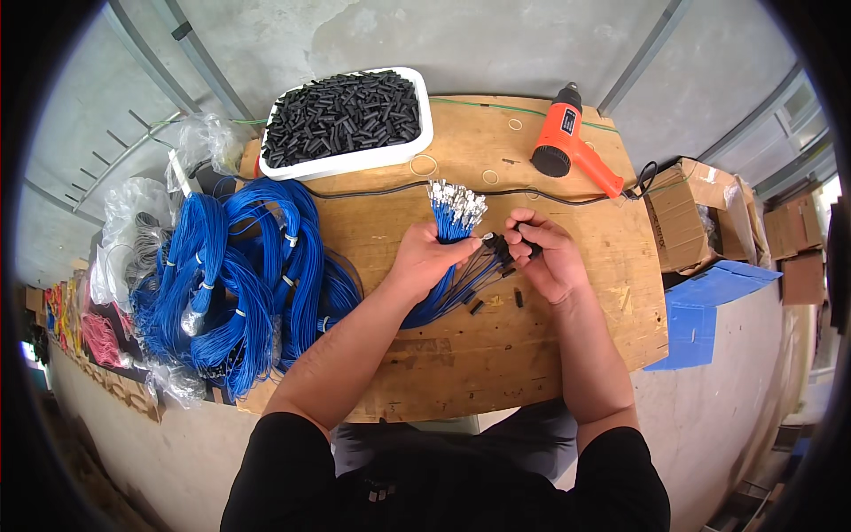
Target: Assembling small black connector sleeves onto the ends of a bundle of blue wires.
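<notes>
"How are the hands posed in the head view?"

"The forearms come in from the near edge. The left hand clasps a blue wire bundle, its silvery-white terminals pointing far. Just right of it, the right hand curls, thumb and fingers pinching a small black piece."

"The surface?"

"A scuffed wooden table: blue wire coils left, orange heat gun far right."

"And the room?"

"Grey wall far, cardboard box right."
</notes>
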Demonstrator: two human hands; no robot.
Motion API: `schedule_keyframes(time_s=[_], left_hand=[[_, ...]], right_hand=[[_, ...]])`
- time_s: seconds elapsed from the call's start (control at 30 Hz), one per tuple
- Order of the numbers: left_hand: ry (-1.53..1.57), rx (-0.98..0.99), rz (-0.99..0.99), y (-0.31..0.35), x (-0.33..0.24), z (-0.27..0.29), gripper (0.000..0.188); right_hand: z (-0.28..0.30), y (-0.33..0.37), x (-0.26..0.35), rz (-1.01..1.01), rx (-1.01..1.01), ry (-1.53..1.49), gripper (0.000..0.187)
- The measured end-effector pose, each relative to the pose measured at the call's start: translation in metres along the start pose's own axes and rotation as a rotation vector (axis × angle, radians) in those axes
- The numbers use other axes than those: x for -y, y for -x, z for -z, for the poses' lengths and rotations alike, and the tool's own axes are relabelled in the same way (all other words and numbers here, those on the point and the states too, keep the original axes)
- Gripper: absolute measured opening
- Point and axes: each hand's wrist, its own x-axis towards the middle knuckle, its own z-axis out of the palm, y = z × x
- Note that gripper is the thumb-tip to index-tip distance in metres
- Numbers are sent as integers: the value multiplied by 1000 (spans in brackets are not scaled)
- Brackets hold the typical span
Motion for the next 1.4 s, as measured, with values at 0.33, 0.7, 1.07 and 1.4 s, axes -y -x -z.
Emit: schedule_keyframes(time_s=[0.33, 0.7, 1.07, 1.4], left_hand=[[0, -26, 31, 0, -3, -1, 12], [17, -38, 23, -1, -2, 1, 13], [23, -37, 22, 1, -6, -1, 13], [45, -31, 3, 2, -5, -1, 13]], right_hand=[[4, -2, -1, -14, -60, -9, 11], [-12, 2, -11, 102, -80, 335, 15], [-17, 4, -14, 154, -119, 469, 13], [-20, 6, -16, 215, -142, 500, 13]])
